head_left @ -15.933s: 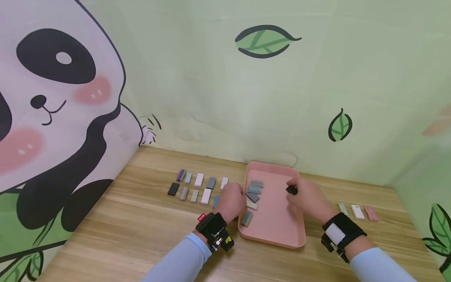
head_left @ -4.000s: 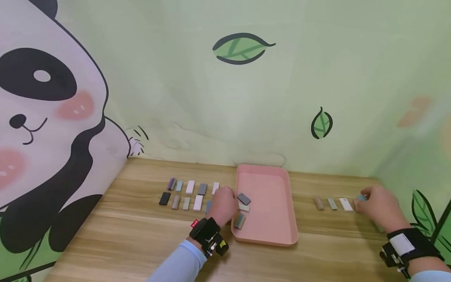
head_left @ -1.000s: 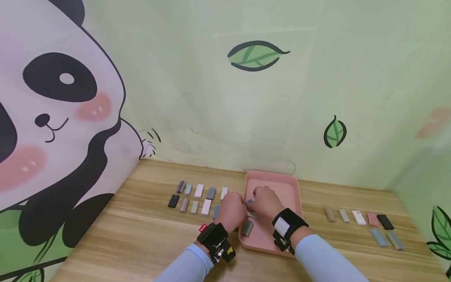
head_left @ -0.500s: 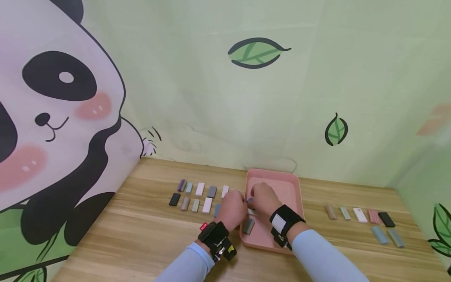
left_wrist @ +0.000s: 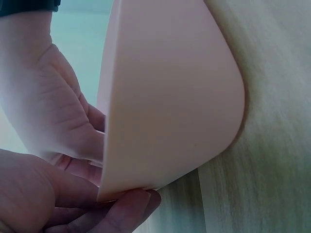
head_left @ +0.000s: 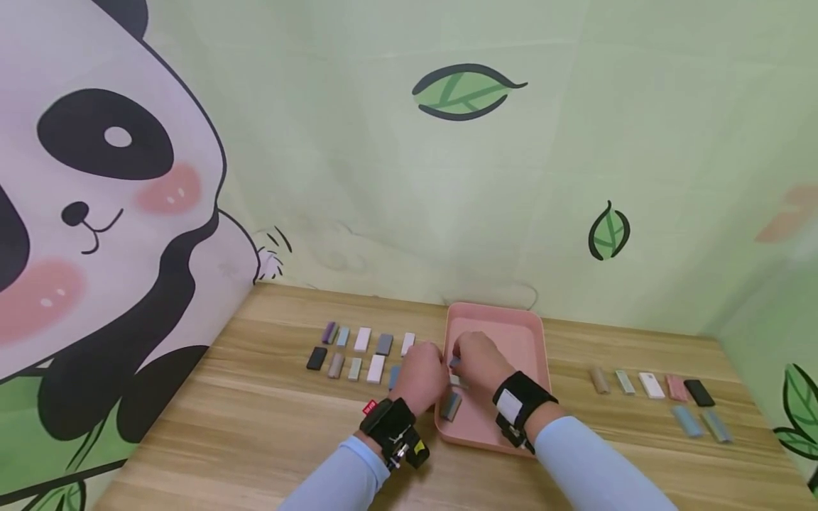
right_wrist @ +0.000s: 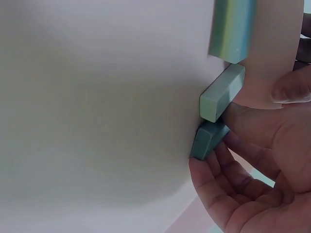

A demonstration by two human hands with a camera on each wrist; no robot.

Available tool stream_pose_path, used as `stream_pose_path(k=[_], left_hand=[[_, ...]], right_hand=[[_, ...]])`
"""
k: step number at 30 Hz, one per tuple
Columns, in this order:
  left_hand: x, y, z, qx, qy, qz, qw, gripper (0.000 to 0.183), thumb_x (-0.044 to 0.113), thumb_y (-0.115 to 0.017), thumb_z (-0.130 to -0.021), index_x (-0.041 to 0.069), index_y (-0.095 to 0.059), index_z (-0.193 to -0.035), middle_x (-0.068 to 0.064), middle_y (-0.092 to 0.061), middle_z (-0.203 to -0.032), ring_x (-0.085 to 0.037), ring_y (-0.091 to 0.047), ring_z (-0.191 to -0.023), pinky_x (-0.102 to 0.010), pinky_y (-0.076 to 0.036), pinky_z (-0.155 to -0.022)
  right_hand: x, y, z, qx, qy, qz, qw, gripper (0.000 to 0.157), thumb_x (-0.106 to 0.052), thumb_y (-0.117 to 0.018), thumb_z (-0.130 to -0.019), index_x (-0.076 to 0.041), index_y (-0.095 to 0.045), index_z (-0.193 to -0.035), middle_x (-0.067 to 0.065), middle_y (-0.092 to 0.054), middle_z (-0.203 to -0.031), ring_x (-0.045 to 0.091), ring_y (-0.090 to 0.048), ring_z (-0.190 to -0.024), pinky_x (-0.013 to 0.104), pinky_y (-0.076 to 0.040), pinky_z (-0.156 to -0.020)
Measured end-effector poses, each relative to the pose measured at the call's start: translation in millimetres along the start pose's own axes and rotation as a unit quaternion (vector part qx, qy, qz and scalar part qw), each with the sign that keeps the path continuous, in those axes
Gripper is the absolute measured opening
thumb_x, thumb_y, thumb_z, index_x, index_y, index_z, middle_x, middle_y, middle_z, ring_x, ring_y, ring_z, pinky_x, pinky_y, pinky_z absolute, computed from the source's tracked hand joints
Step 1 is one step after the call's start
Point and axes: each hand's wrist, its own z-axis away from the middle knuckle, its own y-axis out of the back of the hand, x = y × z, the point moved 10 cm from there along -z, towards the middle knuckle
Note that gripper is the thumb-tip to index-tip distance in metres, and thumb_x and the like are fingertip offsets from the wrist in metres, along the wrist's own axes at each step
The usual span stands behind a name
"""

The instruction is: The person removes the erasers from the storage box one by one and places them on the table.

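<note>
My left hand (head_left: 420,376) grips the left rim of a pink tray (head_left: 520,355), thumb and fingers on both sides of its wall (left_wrist: 170,97) in the left wrist view. My right hand (head_left: 482,363) is inside the tray, close to the left one. In the right wrist view its thumb and fingertips pinch a dark grey-blue eraser (right_wrist: 208,141) by the tray wall. Beside that lies a pale green eraser (right_wrist: 221,94), its corner close to the pinched one. A striped eraser (right_wrist: 232,31) lies beyond it, nearer the tray's front (head_left: 451,407).
Left of the tray, several erasers stand in two rows, among them a black one (head_left: 316,358) and a white one (head_left: 375,369); my left hand partly covers a blue one (head_left: 394,376). Right of the tray lie several more, including pink (head_left: 676,387) and blue (head_left: 686,421). A printed wall (head_left: 358,177) rises behind.
Since the earliest frame, brown, black, blue and striped erasers have joined the right-hand group, and the tray holds fewer. Over the last second my right hand stays at the grey-blue eraser; my left keeps its grip.
</note>
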Motion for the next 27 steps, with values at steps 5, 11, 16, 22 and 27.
stream_pose_path(k=[5, 11, 16, 22, 27], left_hand=[[-1.8, -0.6, -2.5, 0.006, -0.002, -0.001, 1.0000, 0.031, 0.009, -0.051, -0.089, 0.012, -0.060, -0.060, 0.001, -0.049, -0.053, -0.014, -0.051, -0.045, -0.026, -0.038, -0.039], [-4.1, -3.8, -3.1, -0.003, 0.005, -0.003, 1.0000, 0.033, 0.008, -0.051, -0.089, 0.011, -0.058, -0.057, 0.002, -0.046, -0.050, -0.014, -0.049, -0.043, -0.026, -0.035, -0.037], [-3.5, -3.8, -1.8, -0.009, 0.021, 0.006, 0.9997, 0.029, 0.008, -0.051, -0.090, 0.009, -0.062, -0.062, -0.001, -0.052, -0.055, -0.015, -0.052, -0.046, -0.027, -0.038, -0.038], [-1.3, -0.4, -2.6, -0.008, 0.022, 0.011, 0.9997, 0.029, 0.008, -0.051, -0.091, 0.007, -0.063, -0.064, -0.003, -0.057, -0.059, -0.016, -0.054, -0.048, -0.027, -0.040, -0.039], [-3.4, -5.7, 1.9, -0.008, 0.021, 0.005, 0.9997, 0.032, 0.007, -0.050, -0.091, 0.008, -0.060, -0.060, -0.001, -0.051, -0.054, -0.015, -0.050, -0.045, -0.026, -0.036, -0.037]], right_hand=[[3.7, 3.1, 5.0, -0.001, 0.018, -0.002, 1.000, 0.007, -0.010, -0.066, -0.083, -0.003, -0.067, -0.084, 0.001, -0.059, -0.071, 0.016, -0.052, -0.065, 0.026, -0.042, -0.062], [19.0, 12.1, 13.5, 0.007, 0.004, -0.013, 1.000, 0.011, -0.014, -0.071, -0.079, -0.005, -0.068, -0.084, 0.001, -0.061, -0.074, 0.016, -0.052, -0.067, 0.027, -0.043, -0.062], [35.5, 34.1, 24.7, 0.048, -0.016, -0.025, 0.998, 0.014, -0.015, -0.073, -0.077, -0.006, -0.070, -0.087, 0.003, -0.067, -0.083, 0.015, -0.058, -0.075, 0.031, -0.051, -0.071], [60.2, 63.2, 35.5, 0.082, -0.008, -0.055, 0.995, 0.020, -0.015, -0.072, -0.079, -0.002, -0.071, -0.094, 0.007, -0.069, -0.089, 0.016, -0.062, -0.079, 0.033, -0.053, -0.072], [90.0, 81.9, 55.8, 0.092, -0.036, -0.055, 0.994, 0.019, -0.017, -0.070, -0.082, -0.002, -0.070, -0.093, 0.006, -0.066, -0.083, 0.016, -0.058, -0.073, 0.029, -0.050, -0.063]])
